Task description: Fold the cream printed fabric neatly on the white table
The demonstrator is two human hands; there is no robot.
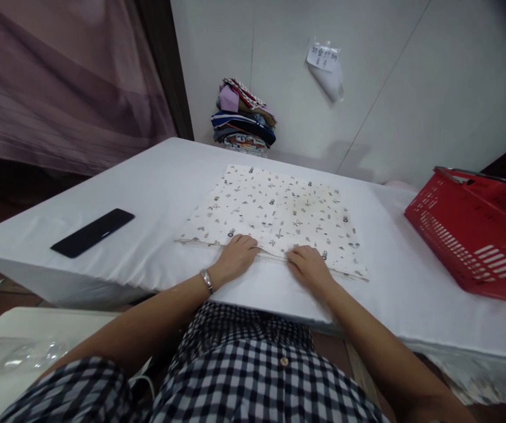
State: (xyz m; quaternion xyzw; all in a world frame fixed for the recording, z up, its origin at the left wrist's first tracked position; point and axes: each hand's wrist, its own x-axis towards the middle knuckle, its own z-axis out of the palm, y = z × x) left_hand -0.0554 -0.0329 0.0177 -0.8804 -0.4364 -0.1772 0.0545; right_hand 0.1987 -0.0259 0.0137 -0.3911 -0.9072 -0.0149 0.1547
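Note:
A white cloth (279,205) with small printed motifs lies folded and fairly flat on the white-covered table (160,194). Its layered near edge runs in front of me. My left hand (238,255), with a bracelet at the wrist, grips that edge left of the middle, fingers curled over the fabric. A short way to the right, my right hand (310,264) pinches the same edge, its fingertips bent against the cloth. Between the two hands the edge is slightly raised. The thumbs are mostly hidden.
A red plastic basket (468,235) stands at the table's right end. A flat black object (94,232) lies on the left side. Behind the far edge is a stack of folded fabrics (244,117) against the wall, where a paper note (324,61) hangs.

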